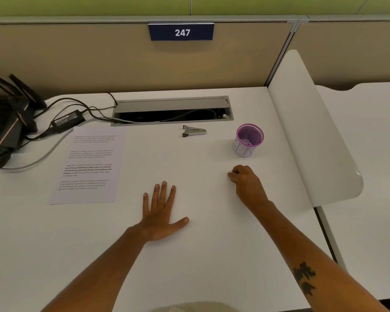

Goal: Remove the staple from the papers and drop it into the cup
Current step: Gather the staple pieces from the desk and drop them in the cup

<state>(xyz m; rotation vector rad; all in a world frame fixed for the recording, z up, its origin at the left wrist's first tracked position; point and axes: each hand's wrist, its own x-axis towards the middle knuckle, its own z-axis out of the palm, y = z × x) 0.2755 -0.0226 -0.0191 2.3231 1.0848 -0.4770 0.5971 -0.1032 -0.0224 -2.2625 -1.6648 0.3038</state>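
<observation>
Printed white papers [88, 165] lie flat on the left of the white desk [200, 255]. A metal staple remover [193, 131] rests at the far middle, near the cable tray. A purple mesh cup [248, 140] with a white paper wrap stands to the right of it. My left hand [160, 212] lies flat on the desk, fingers spread, holding nothing. Just below the cup, my right hand [245, 181] rests on the desk with its fingers curled in; whether it pinches anything is too small to tell. No staple is visible.
An open grey cable tray [173, 110] is sunk into the desk's far edge. A black router [7, 118], a power brick [68, 120] and cables crowd the far left. A white curved divider [313, 136] bounds the right side.
</observation>
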